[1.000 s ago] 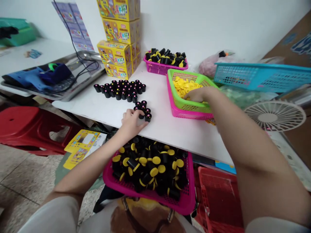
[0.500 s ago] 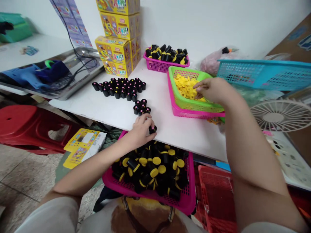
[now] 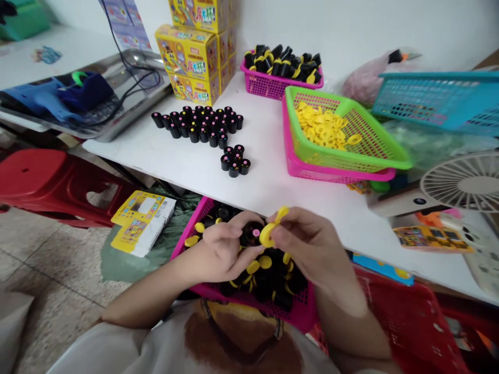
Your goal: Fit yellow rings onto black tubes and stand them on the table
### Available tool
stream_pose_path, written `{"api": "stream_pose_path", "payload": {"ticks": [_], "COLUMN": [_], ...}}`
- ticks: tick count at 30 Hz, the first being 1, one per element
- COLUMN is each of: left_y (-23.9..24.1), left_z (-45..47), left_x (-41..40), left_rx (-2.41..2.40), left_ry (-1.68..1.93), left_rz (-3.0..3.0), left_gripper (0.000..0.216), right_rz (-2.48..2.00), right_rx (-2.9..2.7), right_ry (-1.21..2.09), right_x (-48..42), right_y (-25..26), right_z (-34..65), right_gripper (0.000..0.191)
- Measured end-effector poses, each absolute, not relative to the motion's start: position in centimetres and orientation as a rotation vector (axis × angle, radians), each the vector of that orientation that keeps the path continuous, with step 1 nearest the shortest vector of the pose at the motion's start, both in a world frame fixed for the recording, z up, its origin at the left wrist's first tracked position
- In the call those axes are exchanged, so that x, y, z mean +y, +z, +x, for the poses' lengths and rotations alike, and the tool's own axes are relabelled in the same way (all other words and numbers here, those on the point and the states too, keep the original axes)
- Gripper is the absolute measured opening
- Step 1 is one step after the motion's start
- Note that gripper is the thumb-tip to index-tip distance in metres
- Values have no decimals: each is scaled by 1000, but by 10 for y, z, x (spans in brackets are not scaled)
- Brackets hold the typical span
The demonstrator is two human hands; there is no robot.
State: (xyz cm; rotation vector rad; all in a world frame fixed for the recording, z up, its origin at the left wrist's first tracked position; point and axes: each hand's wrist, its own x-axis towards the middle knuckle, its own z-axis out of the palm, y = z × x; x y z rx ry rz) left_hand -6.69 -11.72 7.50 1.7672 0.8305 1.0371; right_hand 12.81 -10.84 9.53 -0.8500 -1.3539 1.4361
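Observation:
Above the lap basket, my left hand (image 3: 224,246) grips a small black cup (image 3: 249,235) with a pink dot inside its open top. My right hand (image 3: 312,244) pinches yellow plastic lids (image 3: 268,236), one of them right at the cup's rim; whether it touches the rim I cannot tell. Below both hands a magenta basket (image 3: 300,314) holds many black cups with yellow lids. On the white table (image 3: 187,174) stand a large group of open black cups (image 3: 202,123) and a smaller cluster (image 3: 235,160). Loose yellow lids (image 3: 319,127) fill part of a green basket (image 3: 374,119).
Yellow boxes (image 3: 191,57) are stacked at the back, beside a pink basket (image 3: 265,85) of lidded cups. A metal tray (image 3: 113,124) with a blue tool lies left. Right are a blue basket (image 3: 436,101) and a fan (image 3: 463,184). A red stool (image 3: 58,182) stands left.
My right hand has come from the green basket to my left hand, bringing yellow lids. My left hand has lifted a black cup off the table edge to above the lap basket.

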Motion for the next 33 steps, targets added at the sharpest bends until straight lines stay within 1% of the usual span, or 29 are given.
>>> {"api": "stream_pose_path", "payload": {"ticks": [3, 5, 9, 12, 14, 16, 17, 20, 21, 23, 24, 26, 28, 30, 33], "left_y": [62, 55, 51, 53, 52, 50, 49, 49, 51, 55, 57, 60, 61, 60, 60], "left_z": [-70, -70, -68, -66, -64, -60, -57, -46, -43, -38, -37, -36, -34, -33, -31], "left_x": [-116, -115, -115, -114, -114, -117, -120, -131, -134, -138, -138, -137, -135, -134, -136], "left_rx": [803, 771, 796, 779, 790, 770, 739, 583, 537, 465, 441, 396, 338, 306, 356], "left_ry": [1051, 1082, 1162, 1128, 1130, 1194, 1236, 1257, 1211, 1086, 1036, 977, 947, 921, 897], "left_rz": [1840, 1851, 1747, 1784, 1772, 1657, 1548, 1061, 888, 612, 513, 390, 333, 287, 197], "left_gripper": [28, 34, 29, 25, 24, 28, 29, 36, 41, 49, 50, 44, 35, 30, 34], "right_rz": [-853, -869, -863, -852, -882, -920, -930, -860, -795, -631, -568, -542, -604, -665, -685], "right_rx": [-1319, -1301, -1186, -1117, -1145, -1226, -1276, -1558, -1704, -1959, -2023, -2015, -1958, -1931, -1861], "right_ry": [1348, 1343, 1497, 1586, 1576, 1472, 1353, 817, 652, 440, 398, 396, 427, 444, 412], "right_x": [-119, -119, -117, -119, -121, -122, -123, -121, -120, -116, -114, -114, -116, -122, -129], "right_y": [73, 68, 70, 68, 63, 55, 52, 46, 46, 49, 51, 54, 55, 55, 53], "right_z": [112, 109, 110, 109, 107, 106, 105, 109, 112, 117, 119, 121, 119, 115, 109], "right_gripper": [10, 11, 24, 22, 21, 23, 28, 53, 58, 55, 56, 64, 69, 71, 73]}}
